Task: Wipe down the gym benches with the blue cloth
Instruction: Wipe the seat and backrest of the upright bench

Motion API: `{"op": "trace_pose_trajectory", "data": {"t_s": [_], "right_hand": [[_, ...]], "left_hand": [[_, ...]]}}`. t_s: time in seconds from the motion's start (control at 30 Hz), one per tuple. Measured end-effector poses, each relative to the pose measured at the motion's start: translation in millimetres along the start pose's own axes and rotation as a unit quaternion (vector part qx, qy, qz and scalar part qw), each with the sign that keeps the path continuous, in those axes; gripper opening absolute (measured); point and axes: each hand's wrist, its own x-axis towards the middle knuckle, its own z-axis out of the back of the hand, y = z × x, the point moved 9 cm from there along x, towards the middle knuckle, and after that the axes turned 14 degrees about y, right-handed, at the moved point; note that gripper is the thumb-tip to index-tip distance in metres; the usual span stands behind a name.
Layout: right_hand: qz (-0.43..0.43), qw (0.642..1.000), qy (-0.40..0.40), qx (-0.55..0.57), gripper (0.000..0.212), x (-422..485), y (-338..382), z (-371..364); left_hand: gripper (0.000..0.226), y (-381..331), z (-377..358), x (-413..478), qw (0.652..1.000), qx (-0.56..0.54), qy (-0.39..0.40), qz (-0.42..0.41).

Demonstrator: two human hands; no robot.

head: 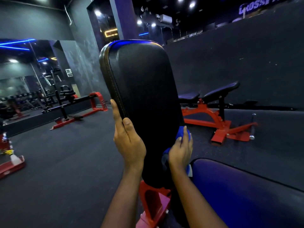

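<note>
Steadying the raised backrest pad (144, 96) seems to be the left hand's (129, 142) job. Its grip is closed round the pad's left edge, thumb on the front face, fingers wrapped behind, likely so the pad doesn't rock under pressure. At the pad's lower right edge the right hand (181, 152) cups the bunched blue cloth (165, 151), grip closed on it and pressing it to the upholstery — just above the seat pad (246, 195) and red frame (153, 204).

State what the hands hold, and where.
Left hand grips the backrest pad by its left edge; right hand holds the blue cloth against its right edge.
</note>
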Motion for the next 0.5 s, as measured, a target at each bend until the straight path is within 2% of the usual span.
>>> {"op": "trace_pose_trajectory", "data": {"t_s": [0.13,0.27,0.37,0.5], "right_hand": [[-0.06,0.998,-0.001,0.02,0.048,43.3,-5.9,14.4],[-0.028,0.999,0.013,0.038,0.052,25.8,-7.9,15.0],[-0.082,0.995,0.059,-0.013,0.048,10.3,-28.0,4.4],[-0.061,0.997,0.027,0.026,0.044,39.9,-5.4,11.6]], "left_hand": [[0.049,-3.5,1.0,-1.6,1.0,0.001,-0.002,-0.003],[0.049,-4.9,2.5,-2.3,1.0,-0.003,-0.003,-0.002],[0.049,-4.4,3.0,-0.3,1.0,0.001,-0.003,-0.001],[0.049,-3.2,1.5,0.5,1.0,-0.008,0.001,-0.003]]}}
